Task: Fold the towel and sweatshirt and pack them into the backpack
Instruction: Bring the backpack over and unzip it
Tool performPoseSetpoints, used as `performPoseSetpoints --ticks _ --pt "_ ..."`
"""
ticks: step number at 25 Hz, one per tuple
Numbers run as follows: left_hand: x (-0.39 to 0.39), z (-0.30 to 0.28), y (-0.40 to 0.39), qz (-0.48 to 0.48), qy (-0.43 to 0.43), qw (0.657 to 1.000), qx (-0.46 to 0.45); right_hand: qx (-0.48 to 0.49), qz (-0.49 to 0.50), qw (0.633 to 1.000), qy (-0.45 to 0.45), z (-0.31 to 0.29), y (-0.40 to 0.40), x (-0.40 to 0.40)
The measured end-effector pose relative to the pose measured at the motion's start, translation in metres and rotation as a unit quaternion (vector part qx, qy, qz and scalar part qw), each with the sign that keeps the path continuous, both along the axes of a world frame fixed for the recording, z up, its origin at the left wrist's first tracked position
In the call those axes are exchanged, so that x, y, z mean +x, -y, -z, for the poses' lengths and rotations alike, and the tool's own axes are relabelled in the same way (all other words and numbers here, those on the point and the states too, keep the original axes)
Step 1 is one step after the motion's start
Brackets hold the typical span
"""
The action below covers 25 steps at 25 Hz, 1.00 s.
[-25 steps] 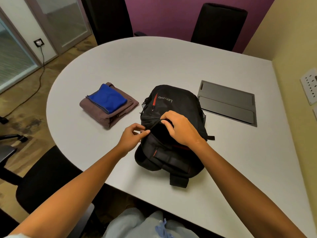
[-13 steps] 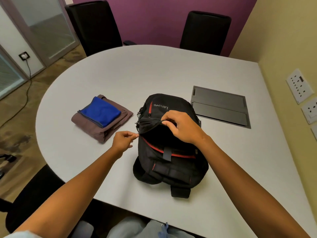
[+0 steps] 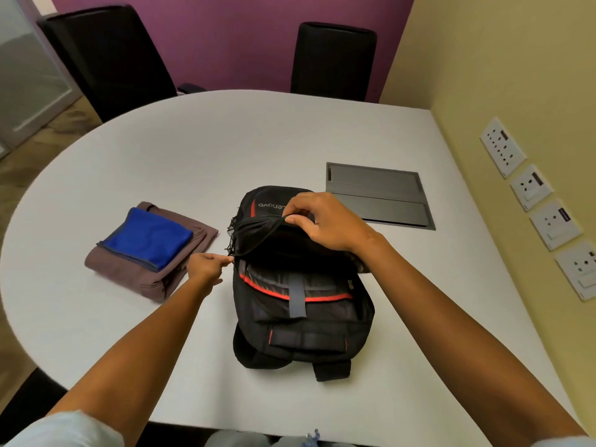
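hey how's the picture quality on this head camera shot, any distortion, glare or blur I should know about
Head view: wide-angle bending curves the table edge and slants the wall sockets; light is soft and even, with only faint shadows beside the backpack and the folded sweatshirt; no strong glare on the tabletop; both hands look sharp, while the backpack's open interior is too dark to read.

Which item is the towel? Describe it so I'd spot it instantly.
On the white oval table, look left of the black backpack to the small stack of folded cloth. The towel is the bright blue folded square lying on top of the larger brown sweatshirt.
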<state>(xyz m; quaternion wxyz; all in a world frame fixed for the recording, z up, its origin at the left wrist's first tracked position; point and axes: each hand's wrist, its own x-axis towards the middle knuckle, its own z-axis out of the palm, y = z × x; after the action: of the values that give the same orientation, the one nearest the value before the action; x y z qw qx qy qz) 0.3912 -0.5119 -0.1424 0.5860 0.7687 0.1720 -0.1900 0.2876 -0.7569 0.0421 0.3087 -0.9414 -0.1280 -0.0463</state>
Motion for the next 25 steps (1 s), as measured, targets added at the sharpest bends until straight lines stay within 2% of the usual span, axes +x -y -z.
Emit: performPoseSetpoints --ticks 6,9,12,14,17,19,21,23,25 --pt "0.020 0.013 0.005 -0.004 0.025 0.997 0.073 0.025 -0.012 0.999 -0.023 0.003 -0.008 0.001" --pt "0.023 0.017 -0.005 0.072 0.090 0.987 0.111 0.055 -0.014 0.996 -0.065 0.017 -0.019 0.000" --pt "0.017 0.022 -0.028 0.135 0.165 0.968 0.131 0.055 -0.031 0.987 -0.149 0.038 -0.028 0.001" --pt "0.016 0.024 -0.048 0.099 0.212 0.961 0.149 0.062 -0.039 0.977 -0.201 0.051 -0.037 0.006" --pt "0.023 0.022 -0.082 -0.026 0.247 0.948 0.197 0.109 -0.023 0.972 -0.206 0.061 -0.054 0.023" --pt "0.034 0.017 -0.104 -0.125 0.201 0.944 0.231 0.133 -0.016 0.972 -0.191 0.067 -0.068 0.040" --pt "0.048 0.015 -0.124 -0.218 0.069 0.945 0.235 0.147 -0.011 0.971 -0.186 0.074 -0.081 0.057" --pt "0.069 0.026 -0.148 -0.275 -0.097 0.942 0.165 0.157 -0.007 0.969 -0.190 0.083 -0.093 0.072" --pt "0.087 0.038 -0.170 -0.292 -0.179 0.939 0.041 0.169 0.000 0.967 -0.192 0.092 -0.101 0.083"
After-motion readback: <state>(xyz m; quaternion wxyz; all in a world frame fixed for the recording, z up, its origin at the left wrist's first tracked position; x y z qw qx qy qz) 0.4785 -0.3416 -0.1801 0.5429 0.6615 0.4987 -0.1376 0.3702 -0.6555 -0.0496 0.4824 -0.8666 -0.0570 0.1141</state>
